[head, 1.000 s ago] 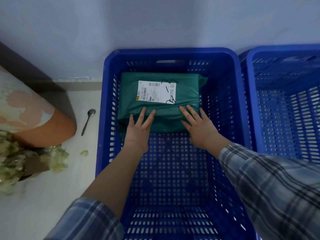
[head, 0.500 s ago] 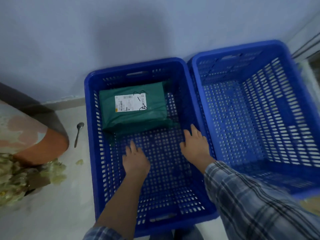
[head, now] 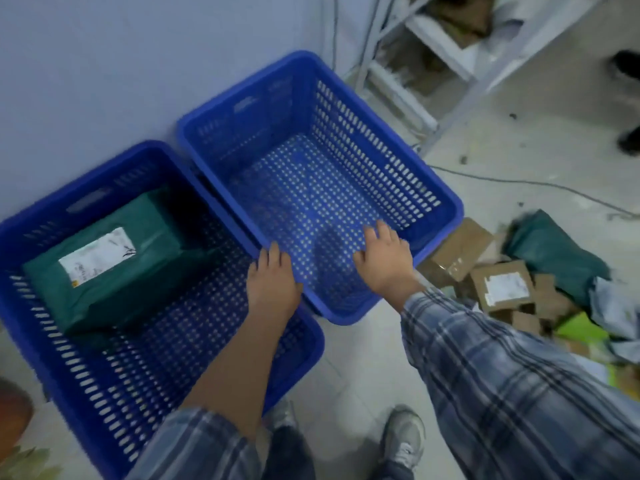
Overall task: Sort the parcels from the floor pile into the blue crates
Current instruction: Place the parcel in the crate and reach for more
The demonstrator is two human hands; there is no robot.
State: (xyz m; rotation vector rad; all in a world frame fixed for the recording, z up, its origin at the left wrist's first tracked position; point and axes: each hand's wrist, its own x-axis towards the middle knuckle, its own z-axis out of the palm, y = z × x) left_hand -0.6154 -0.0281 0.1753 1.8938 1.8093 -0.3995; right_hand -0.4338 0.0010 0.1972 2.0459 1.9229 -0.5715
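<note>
Left of both hands, a green parcel (head: 114,258) lies in the left blue crate (head: 45,368). The left hand (head: 272,282) and right hand (head: 386,259) hover palm-down, fingers relaxed, holding nothing. The floor pile (head: 519,285) sits right of them.

You're facing a plain bluish wall (head: 131,57) at far left. The floor (head: 363,368) is pale and gritty. A white shelf (head: 446,60) stands far right, with a cable (head: 540,185) trailing across the floor beside it.
</note>
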